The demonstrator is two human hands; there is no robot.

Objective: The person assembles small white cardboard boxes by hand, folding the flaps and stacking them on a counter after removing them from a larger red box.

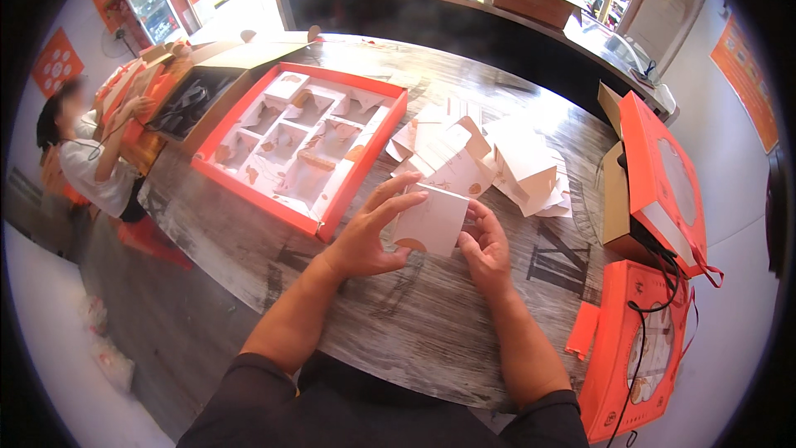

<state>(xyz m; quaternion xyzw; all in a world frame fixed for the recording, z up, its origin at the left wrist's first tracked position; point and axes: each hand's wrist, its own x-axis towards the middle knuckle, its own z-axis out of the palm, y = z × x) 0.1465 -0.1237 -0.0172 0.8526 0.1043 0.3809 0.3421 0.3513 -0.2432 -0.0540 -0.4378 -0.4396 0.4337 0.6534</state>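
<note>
a white box [433,222] — underside hidden — sits between fingers [392,209]

Gray tbl [414,323]: orange tray [361,166], white cardbd pcs [524,159].

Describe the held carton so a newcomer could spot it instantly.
On the grey wood-grain table, find the red-rimmed tray and, to its right, the pile of white card pieces. Nearer the camera is a white carton with a tan patch at its lower edge; unlike those pieces, it is held up between the left hand and right hand.
</note>
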